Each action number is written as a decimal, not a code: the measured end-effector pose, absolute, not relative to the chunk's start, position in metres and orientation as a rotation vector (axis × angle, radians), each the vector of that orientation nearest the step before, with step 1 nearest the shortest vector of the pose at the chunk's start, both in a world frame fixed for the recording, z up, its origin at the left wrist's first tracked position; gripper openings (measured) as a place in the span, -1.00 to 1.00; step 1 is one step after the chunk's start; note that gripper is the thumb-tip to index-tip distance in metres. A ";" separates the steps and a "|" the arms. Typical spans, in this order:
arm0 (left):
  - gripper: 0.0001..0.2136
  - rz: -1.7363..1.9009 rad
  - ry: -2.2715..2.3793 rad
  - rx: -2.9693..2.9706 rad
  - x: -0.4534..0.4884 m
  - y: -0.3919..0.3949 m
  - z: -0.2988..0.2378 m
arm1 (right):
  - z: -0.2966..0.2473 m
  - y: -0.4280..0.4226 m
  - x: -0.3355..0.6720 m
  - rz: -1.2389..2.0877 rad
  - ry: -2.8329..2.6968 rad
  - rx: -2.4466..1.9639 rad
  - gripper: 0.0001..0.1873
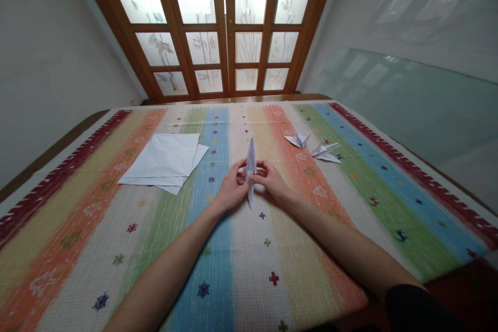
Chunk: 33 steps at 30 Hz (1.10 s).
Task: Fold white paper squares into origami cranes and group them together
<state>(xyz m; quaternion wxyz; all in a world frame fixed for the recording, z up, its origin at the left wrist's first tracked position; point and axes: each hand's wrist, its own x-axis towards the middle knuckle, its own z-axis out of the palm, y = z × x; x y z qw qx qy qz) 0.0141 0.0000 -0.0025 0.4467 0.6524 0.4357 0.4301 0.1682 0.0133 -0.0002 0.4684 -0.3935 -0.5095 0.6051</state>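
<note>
A narrow piece of folded white paper (251, 155) stands on end over the middle of the table, one point up and one point down. My left hand (235, 184) pinches it from the left, thumb and fingers closed at its middle. From the right, my right hand (270, 178) grips the same piece, its thumb against the near face. The fingertips behind the paper are partly hidden. To the right lie two folded paper cranes (299, 138), the nearer crane (326, 152) with its wings spread.
A loose stack of white paper sheets (163, 158) lies on the left. The striped tablecloth (249, 270) covers the table. A glass panel (408, 114) leans along the right wall, and wooden doors with glass panes (229, 26) stand beyond the far table edge.
</note>
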 end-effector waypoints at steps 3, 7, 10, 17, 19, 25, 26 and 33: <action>-0.41 1.093 1.131 1.712 0.015 0.000 -0.005 | -0.001 0.014 0.169 1.469 -1.271 -0.986 -0.56; -0.40 1.106 1.198 1.865 0.016 -0.002 -0.007 | -0.003 0.014 0.165 1.309 -1.306 -1.096 -0.54; -0.41 1.144 1.265 2.011 0.018 -0.005 -0.008 | -0.004 0.012 0.161 1.066 -1.333 -1.198 -0.44; -0.40 1.103 1.286 2.347 0.029 -0.021 -0.008 | -0.007 0.004 0.153 0.750 -1.176 -1.402 -0.48; -0.41 1.077 1.234 2.414 0.030 -0.024 -0.009 | -0.009 0.004 0.153 0.767 -1.086 -1.396 -0.45; -0.45 1.071 1.125 2.504 0.030 -0.027 -0.011 | -0.020 0.011 0.158 0.746 -1.071 -1.376 -0.37; -0.44 1.086 1.134 2.501 0.030 -0.027 -0.012 | -0.020 0.012 0.160 0.708 -1.101 -1.393 -0.41; -0.44 1.407 1.329 2.416 0.022 -0.017 -0.012 | -0.011 0.013 0.165 0.575 -1.230 -1.419 -0.64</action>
